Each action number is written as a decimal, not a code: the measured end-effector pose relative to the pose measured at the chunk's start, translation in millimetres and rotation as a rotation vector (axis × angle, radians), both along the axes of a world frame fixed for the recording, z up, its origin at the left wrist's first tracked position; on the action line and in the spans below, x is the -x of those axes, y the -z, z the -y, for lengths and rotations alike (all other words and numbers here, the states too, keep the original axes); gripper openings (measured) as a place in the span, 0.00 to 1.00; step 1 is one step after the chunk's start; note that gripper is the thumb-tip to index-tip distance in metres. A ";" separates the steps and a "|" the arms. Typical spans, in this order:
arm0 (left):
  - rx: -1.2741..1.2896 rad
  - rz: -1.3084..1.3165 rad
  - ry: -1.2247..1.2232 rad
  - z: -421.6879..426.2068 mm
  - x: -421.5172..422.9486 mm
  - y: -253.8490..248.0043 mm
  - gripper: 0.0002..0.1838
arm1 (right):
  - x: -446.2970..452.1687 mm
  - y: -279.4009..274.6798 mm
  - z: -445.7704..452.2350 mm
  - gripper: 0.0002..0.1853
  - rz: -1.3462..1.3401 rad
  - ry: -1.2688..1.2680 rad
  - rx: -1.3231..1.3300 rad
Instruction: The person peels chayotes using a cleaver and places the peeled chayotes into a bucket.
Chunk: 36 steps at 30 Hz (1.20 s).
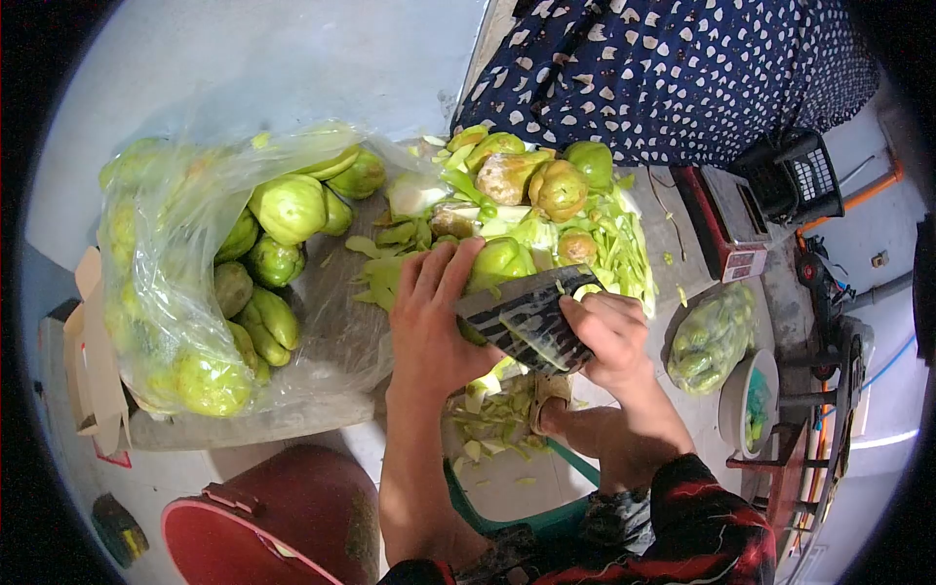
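Note:
My right hand (612, 336) is closed around the grip end of a wide knife (526, 320) with a dark, striped, wet-looking blade. The blade slants across in front of my left hand (434, 307). That hand curls around a green chayote (501, 261), which the blade partly hides, with my thumb below it. Beyond my hands lies a heap of chayote peelings (624, 249) with several chayotes on it, among them a browned one (559, 189). Whether the blade is cutting into the held chayote cannot be made out.
A clear plastic bag (166, 263) of chayotes lies open at left on the table (331, 331). Below stands a red bucket (273, 517). Peelings (497, 424) litter the floor. At right are a scale (726, 219), a filled bag (712, 336) and a white bucket (749, 405).

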<state>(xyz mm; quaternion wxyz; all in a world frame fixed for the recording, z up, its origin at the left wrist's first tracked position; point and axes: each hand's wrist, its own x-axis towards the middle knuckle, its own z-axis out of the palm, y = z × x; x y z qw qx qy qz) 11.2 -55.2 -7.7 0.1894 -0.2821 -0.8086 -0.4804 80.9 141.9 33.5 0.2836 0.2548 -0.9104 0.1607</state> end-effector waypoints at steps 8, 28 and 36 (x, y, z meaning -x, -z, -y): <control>-0.040 0.106 0.063 8.2 -1.7 13.8 0.48 | 21.1 34.7 -35.5 0.08 0.182 0.402 0.140; -1.787 1.223 0.649 -12.3 -6.4 15.5 0.36 | -0.2 15.5 33.2 0.18 -0.313 -0.173 -0.035; -1.866 1.282 0.593 -13.7 -7.7 20.1 0.32 | 1.0 21.6 34.1 0.13 -0.291 -0.128 -0.092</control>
